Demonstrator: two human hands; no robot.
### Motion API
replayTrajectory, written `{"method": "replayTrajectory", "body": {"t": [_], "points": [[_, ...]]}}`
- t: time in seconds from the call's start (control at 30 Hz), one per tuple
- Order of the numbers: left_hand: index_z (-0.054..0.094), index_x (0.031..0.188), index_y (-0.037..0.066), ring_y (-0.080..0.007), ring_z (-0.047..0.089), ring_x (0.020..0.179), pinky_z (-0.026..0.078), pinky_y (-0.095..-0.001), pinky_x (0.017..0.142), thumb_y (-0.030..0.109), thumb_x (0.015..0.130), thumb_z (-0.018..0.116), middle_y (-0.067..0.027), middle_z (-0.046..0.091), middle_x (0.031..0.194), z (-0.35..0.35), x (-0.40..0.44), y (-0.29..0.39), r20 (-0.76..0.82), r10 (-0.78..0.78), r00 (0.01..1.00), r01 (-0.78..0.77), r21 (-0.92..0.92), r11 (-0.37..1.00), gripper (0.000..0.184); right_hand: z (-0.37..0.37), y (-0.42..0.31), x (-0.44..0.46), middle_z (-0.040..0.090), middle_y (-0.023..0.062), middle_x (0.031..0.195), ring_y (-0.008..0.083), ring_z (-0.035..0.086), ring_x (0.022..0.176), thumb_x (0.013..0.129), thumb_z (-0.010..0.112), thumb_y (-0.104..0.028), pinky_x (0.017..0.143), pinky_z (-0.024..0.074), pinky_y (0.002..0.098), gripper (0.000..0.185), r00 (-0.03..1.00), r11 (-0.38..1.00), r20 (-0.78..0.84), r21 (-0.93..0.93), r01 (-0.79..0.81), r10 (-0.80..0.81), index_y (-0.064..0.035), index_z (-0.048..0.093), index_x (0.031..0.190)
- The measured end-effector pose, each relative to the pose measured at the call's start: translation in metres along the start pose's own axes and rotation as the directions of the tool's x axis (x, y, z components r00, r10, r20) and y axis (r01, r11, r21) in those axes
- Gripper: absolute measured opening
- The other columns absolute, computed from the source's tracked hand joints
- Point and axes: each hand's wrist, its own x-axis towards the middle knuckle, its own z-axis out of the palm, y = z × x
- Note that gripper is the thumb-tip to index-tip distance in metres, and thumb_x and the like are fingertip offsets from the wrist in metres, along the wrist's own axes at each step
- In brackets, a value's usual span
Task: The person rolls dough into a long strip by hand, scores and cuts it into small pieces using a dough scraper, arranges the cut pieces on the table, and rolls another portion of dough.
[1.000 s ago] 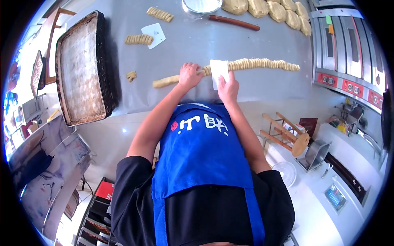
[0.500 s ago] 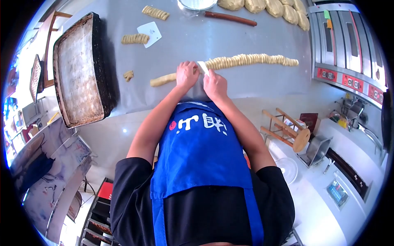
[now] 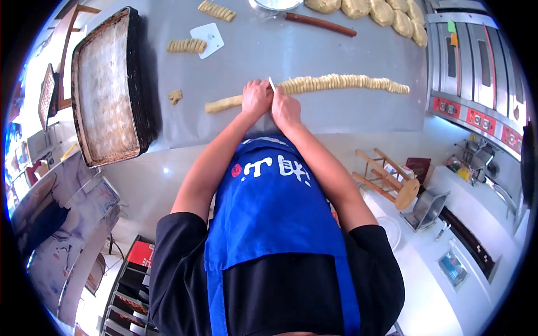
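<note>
A long dough roll (image 3: 225,104) lies across the metal table. Its right part is cut into many thin dough slices (image 3: 342,83) that still stand in a row, while the left end is smooth and whole. My left hand (image 3: 257,99) is closed over the roll, just left of the cut. My right hand (image 3: 286,108) grips a white dough scraper (image 3: 272,84), seen nearly edge-on between the two hands, at the border of whole and sliced dough. The scraper's lower edge is hidden by my fingers.
A worn baking tray (image 3: 103,89) sits at the left. Sliced dough pieces (image 3: 186,46) lie near a white card-like scraper (image 3: 209,40); a dough scrap (image 3: 175,97) is closer. Farther back are a rolling pin (image 3: 320,24) and dough balls (image 3: 381,12). An oven (image 3: 476,67) stands right.
My right hand and the scraper have shifted slightly left, and the scraper now shows a narrower edge. My left hand stays on the dough roll. The whole view has moved a little.
</note>
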Motion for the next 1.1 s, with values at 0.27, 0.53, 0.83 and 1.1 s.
{"method": "replayTrajectory", "body": {"t": [0.27,0.53,0.83,1.1], "points": [[0.069,0.096,0.01,-0.036,0.063,0.1,0.048,-0.0492,0.089,0.019,0.081,0.074,-0.0119,0.07,0.098,-0.018,-0.007,0.003,-0.082,0.095,0.992,-0.094,0.009,0.995,0.018,-0.035,0.013,-0.015,0.071,0.0222,0.071,0.0428,0.072,0.066,0.1,0.059,-0.016,0.058,0.056,0.0527,0.016,0.986,0.991,-0.164,0.123,0.045,-0.025,-0.0014,0.058,0.105],[0.071,0.097,0.01,-0.0365,0.063,0.104,0.048,-0.0494,0.091,0.021,0.082,0.075,-0.0119,0.07,0.102,-0.02,-0.004,0.004,-0.01,0.031,0.999,-0.031,0.004,1.0,0.02,-0.037,-0.007,0.009,0.071,0.0228,0.071,0.0413,0.074,0.068,0.098,0.056,-0.014,0.06,0.0587,0.0504,0.016,0.992,0.993,0.083,-0.052,0.102,-0.097,-0.0008,0.058,0.106],[0.069,0.1,0.008,-0.0377,0.062,0.105,0.049,-0.0491,0.095,0.018,0.084,0.075,-0.0129,0.069,0.102,-0.024,-0.011,-0.006,-0.059,0.081,0.995,-0.085,-0.066,0.994,0.02,-0.017,0.0,-0.004,0.071,0.0226,0.071,0.0432,0.072,0.066,0.1,0.055,-0.016,0.059,0.0564,0.054,0.017,0.998,0.997,-0.065,0.074,0.01,-0.006,-0.002,0.057,0.108],[0.069,0.093,0.008,-0.0375,0.062,0.101,0.048,-0.0488,0.091,0.02,0.083,0.075,-0.0133,0.07,0.1,-0.031,-0.01,-0.005,-0.022,0.07,0.997,-0.071,-0.038,0.997,0.017,-0.04,-0.018,0.004,0.071,0.0225,0.071,0.0421,0.072,0.065,0.096,0.056,-0.013,0.058,0.0574,0.052,0.014,0.993,0.996,0.087,-0.031,0.082,-0.079,-0.0006,0.058,0.103]]}}
